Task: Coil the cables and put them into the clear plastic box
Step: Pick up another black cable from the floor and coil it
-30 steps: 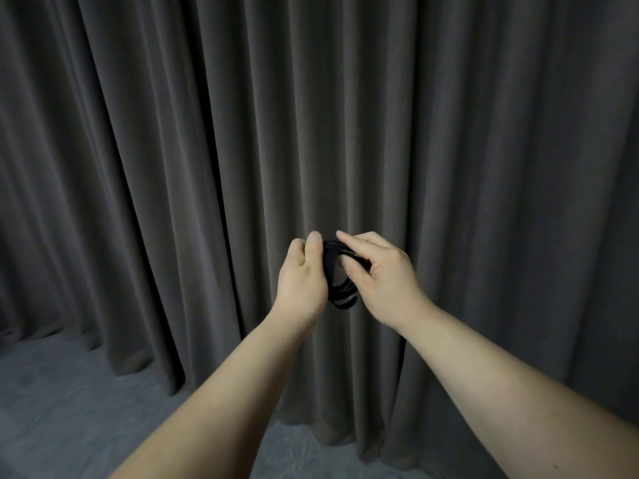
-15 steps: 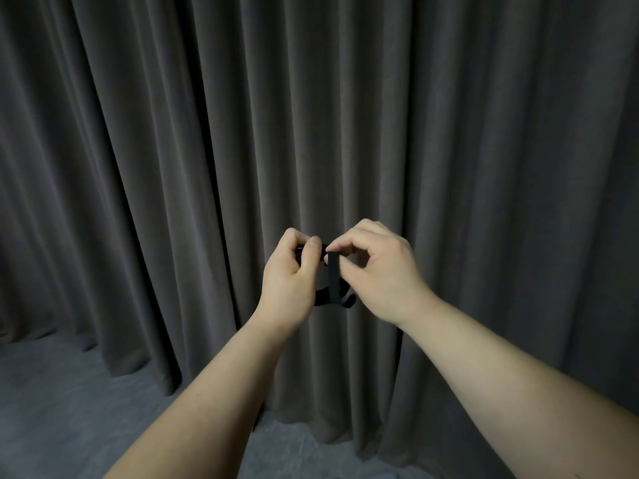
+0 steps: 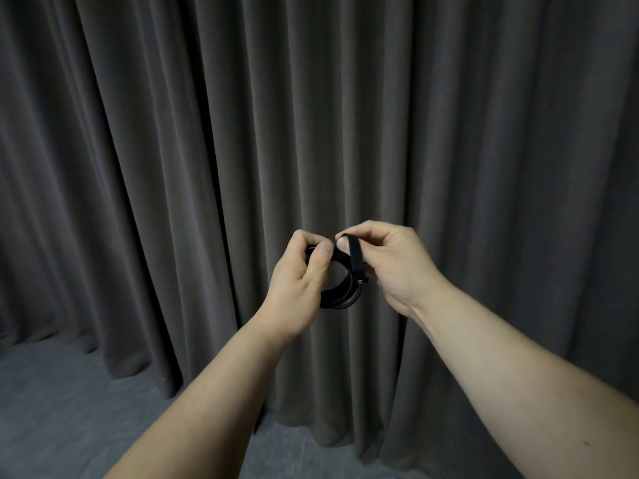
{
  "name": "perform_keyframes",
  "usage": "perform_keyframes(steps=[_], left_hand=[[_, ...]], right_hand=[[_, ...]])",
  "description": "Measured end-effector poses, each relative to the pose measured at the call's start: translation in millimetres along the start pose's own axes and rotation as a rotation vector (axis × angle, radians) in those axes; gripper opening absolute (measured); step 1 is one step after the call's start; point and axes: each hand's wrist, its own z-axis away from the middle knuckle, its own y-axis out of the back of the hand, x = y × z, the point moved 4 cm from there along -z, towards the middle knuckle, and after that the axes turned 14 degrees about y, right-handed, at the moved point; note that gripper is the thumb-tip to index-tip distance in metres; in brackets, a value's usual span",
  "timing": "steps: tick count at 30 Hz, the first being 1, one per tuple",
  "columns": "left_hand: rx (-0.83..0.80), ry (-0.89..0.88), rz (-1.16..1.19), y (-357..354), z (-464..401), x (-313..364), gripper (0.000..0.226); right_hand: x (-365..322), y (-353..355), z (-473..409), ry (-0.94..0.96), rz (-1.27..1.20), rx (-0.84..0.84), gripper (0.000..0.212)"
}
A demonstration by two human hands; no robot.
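Both hands working mid-air in front of curtain (image 3: 173, 167). Left hand (image 3: 301, 278) gripping coiled black cable (image 3: 340, 299), thumb and fingers curling round coil's top edge. Right hand (image 3: 397, 264) pinching black strap (image 3: 355, 257) between thumb and forefinger, strap running down across coil. Coil hanging between hands, touching both. Grey floor (image 3: 52, 409) lying below the forearms.
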Motion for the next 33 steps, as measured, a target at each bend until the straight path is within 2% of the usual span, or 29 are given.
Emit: perform_keyframes(steps=[6,10,15,21,26,31,33], left_hand=[[-0.031,0.001,-0.050,0,-2,-1,0.020],[-0.079,-0.025,-0.056,-3,-2,-2,0.016],[-0.148,-0.014,0.022,-10,1,-1,0.021],[-0.127,-0.037,0.097,-9,-1,3,0.029],[-0.090,-0.017,-0.057,-5,-3,-2,0.016],[0.026,0.057,-0.137,1,-4,-8,0.019],[0.047,0.068,-0.152,1,-5,-9,0.020]], right_hand=[[0,-3,-1,-0.183,-0.106,-0.056,0.016],[-2,4,-4,-0.244,-0.177,-0.001,0.009],[-6,4,-6,-0.264,-0.146,0.013,0.006],[2,7,-5,-0.340,-0.136,0.051,0.009],[-1,13,-10,-0.240,-0.205,0.120,0.018],[-3,17,-10,-0.161,-0.219,0.072,0.034],[-3,17,-9,-0.141,-0.218,0.059,0.027]])
